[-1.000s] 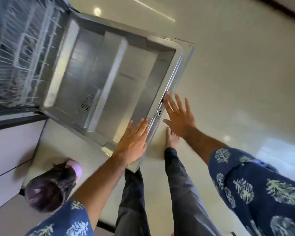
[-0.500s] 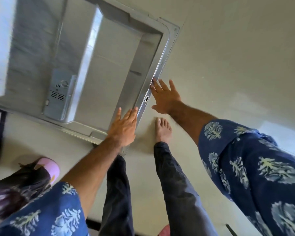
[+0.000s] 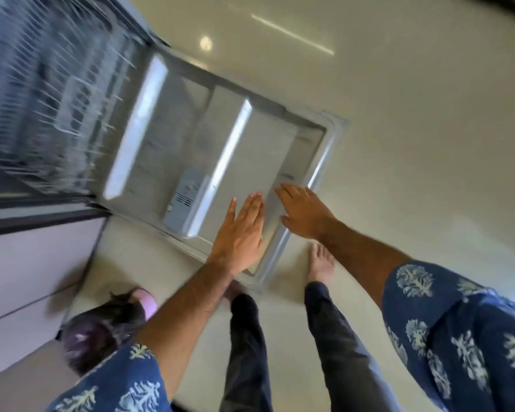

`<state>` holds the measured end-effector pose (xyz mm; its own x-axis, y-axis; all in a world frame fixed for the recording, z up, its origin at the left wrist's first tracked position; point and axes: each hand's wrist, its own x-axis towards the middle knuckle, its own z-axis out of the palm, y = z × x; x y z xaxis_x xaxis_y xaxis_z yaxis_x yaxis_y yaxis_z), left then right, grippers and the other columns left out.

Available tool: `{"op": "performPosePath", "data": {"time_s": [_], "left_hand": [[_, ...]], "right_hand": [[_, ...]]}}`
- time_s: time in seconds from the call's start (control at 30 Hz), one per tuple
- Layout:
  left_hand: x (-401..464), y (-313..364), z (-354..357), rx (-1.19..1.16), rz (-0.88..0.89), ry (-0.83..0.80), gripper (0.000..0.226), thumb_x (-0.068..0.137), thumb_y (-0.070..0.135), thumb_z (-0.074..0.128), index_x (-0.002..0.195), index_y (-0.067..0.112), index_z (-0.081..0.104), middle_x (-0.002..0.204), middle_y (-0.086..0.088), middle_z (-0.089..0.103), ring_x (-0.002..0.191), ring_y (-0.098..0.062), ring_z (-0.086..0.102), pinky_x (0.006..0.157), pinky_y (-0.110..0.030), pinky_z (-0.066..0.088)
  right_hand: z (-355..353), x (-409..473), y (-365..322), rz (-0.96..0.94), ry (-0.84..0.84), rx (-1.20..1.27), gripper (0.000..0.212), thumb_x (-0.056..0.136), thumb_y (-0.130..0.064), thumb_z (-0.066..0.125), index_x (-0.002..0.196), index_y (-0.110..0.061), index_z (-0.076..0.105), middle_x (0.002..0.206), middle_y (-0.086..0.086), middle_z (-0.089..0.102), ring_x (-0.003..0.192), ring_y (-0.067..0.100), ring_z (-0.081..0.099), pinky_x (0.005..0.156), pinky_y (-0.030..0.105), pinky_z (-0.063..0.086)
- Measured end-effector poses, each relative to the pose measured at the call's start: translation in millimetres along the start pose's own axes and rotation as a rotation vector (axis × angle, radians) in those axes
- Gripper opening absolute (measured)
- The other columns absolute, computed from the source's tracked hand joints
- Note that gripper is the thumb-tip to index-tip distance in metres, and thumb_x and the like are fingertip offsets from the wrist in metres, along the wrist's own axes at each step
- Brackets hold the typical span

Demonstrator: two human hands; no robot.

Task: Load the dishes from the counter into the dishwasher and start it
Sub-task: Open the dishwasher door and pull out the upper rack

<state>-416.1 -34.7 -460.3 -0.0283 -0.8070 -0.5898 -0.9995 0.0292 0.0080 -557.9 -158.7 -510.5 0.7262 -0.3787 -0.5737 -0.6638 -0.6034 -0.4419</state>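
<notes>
Both hands are released, fingers straight, grasping nothing. The left hand (image 3: pixel 240 236) lies flat over the inner face of the door (image 3: pixel 250 150) near its free edge; whether the palm presses the panel or floats just above it cannot be told. The right hand (image 3: pixel 305 211) reaches across the door's rim, fingertips at the corner step of the liner. Half a second earlier both hands sat at the outer edge of the door, the right one beside the latch; they have since travelled inward over the panel, and the view has swung up to take in the rack (image 3: pixel 57 108) again. The door lies fully lowered, detergent box (image 3: pixel 185 200) in its middle, and the rack, blurred, shows bare tines with no dishes that can be made out. No worktop or dishes appear in view. Judged from this, opening is complete and loading has not begun; the next move probably calls for drawing out the rack or turning to fetch dishes. A dark bag (image 3: pixel 101 328) rests on the floor (image 3: pixel 428 144) to the left of the feet.
</notes>
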Motion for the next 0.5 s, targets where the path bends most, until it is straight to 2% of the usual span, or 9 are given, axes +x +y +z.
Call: {"op": "performPosePath", "data": {"time_s": [0.1, 0.23, 0.3, 0.4, 0.5], "left_hand": [[-37, -51, -54, 0.056, -0.075, 0.131, 0.078, 0.095, 0.031, 0.052, 0.157, 0.000, 0.017, 0.167, -0.017, 0.011, 0.155, -0.027, 0.011, 0.124, -0.055, 0.010], [-99, -132, -130, 0.134, -0.226, 0.217, 0.077, 0.101, 0.034, 0.040, 0.159, 0.001, 0.002, 0.168, -0.015, -0.007, 0.156, -0.027, -0.005, 0.124, -0.057, 0.002], [-139, -174, -167, 0.183, -0.304, 0.294, 0.076, 0.102, 0.036, 0.037, 0.159, 0.002, 0.000, 0.167, -0.014, -0.011, 0.155, -0.027, -0.009, 0.123, -0.057, 0.002], [-202, -237, -222, 0.298, -0.385, 0.374, 0.076, 0.101, 0.035, 0.038, 0.159, 0.001, 0.003, 0.168, -0.015, -0.008, 0.156, -0.029, -0.006, 0.121, -0.060, 0.007], [-257, -304, -280, 0.457, -0.425, 0.436, 0.076, 0.098, 0.034, 0.041, 0.159, 0.003, 0.009, 0.168, -0.015, -0.001, 0.156, -0.030, 0.002, 0.121, -0.063, 0.007]], "right_hand": [[-51, 2, -60, -0.061, 0.101, 0.021, 0.074, 0.092, -0.034, 0.059, 0.154, -0.011, 0.025, 0.160, 0.014, 0.026, 0.146, 0.032, 0.027, 0.119, 0.047, 0.023], [-113, 10, -148, -0.151, 0.226, 0.055, 0.071, 0.094, -0.038, 0.058, 0.153, -0.013, 0.027, 0.159, 0.011, 0.027, 0.144, 0.031, 0.031, 0.118, 0.044, 0.024], [-141, 18, -195, -0.202, 0.266, 0.098, 0.070, 0.094, -0.037, 0.058, 0.153, -0.013, 0.027, 0.158, 0.011, 0.028, 0.143, 0.032, 0.032, 0.117, 0.042, 0.025], [-179, 34, -267, -0.263, 0.290, 0.206, 0.068, 0.096, -0.035, 0.056, 0.153, -0.014, 0.026, 0.158, 0.009, 0.029, 0.142, 0.030, 0.032, 0.115, 0.040, 0.026], [-212, 52, -339, -0.305, 0.296, 0.391, 0.064, 0.098, -0.034, 0.055, 0.152, -0.014, 0.028, 0.153, 0.010, 0.035, 0.136, 0.032, 0.040, 0.109, 0.041, 0.035]]}}
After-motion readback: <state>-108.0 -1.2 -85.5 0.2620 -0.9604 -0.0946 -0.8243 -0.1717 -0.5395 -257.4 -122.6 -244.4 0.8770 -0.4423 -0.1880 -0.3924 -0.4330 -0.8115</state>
